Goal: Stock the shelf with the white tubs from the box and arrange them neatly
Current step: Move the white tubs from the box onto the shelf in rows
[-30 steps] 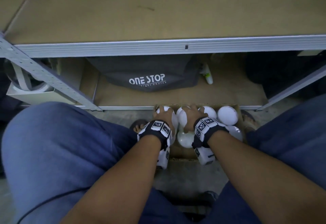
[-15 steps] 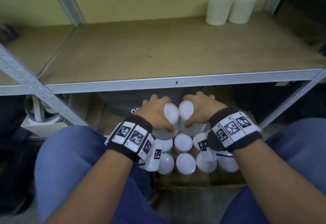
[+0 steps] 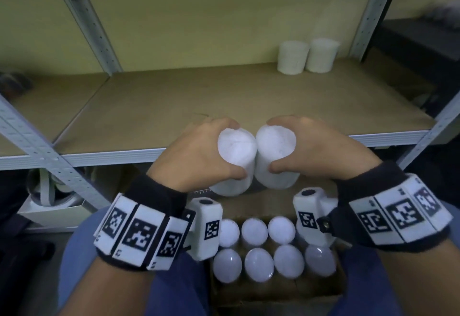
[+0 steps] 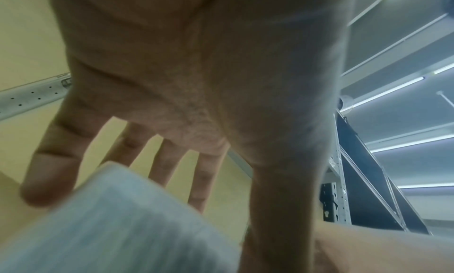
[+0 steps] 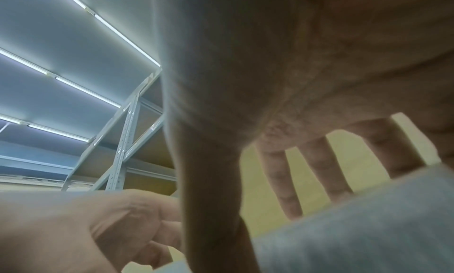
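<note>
White tubs, one in each grip, held side by side above the box.
Left hand wraps the left tub, right hand the right tub, tubs touching, near the shelf edge; two shelved tubs stand far right.

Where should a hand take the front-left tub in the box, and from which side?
From straight above. The front-left tub stands upright, packed among its neighbours in the box, so probably only its round top is free. Curl fingers around the upper rim, as the left hand holds its tub.

Two tubs far right.
</note>
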The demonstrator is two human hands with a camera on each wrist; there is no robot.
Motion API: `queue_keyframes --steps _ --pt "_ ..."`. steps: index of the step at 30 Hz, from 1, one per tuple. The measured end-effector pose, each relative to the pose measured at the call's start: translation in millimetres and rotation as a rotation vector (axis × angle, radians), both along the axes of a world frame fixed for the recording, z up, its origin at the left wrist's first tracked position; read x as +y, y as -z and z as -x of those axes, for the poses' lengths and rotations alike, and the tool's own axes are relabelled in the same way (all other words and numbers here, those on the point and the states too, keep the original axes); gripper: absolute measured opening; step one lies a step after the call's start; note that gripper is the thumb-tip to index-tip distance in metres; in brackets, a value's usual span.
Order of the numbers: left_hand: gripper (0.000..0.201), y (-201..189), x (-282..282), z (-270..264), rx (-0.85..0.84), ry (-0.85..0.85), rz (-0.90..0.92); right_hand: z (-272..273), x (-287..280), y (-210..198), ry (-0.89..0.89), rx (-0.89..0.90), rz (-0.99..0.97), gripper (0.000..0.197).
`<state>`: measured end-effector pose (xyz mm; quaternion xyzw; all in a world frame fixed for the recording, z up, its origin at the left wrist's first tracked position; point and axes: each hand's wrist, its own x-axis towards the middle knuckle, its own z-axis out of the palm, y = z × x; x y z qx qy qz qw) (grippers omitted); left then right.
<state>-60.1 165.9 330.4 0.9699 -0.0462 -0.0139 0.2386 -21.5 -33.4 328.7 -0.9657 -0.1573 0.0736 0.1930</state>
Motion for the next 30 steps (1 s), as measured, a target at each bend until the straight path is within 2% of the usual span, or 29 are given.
queue_keyframes --steps 12,23,30 --pt "0.059 5 -5 -52 -0.143 -0.09 0.093 -45 2 -2 0.103 -0.167 -0.151 0.066" --pt "0.059 20 -22 -114 -0.147 -0.14 0.083 -96 6 15 0.201 -0.147 -0.189 0.062" --pt "0.058 26 -22 -120 -0.125 -0.138 0.065 -104 10 21 0.213 -0.148 -0.157 0.062"
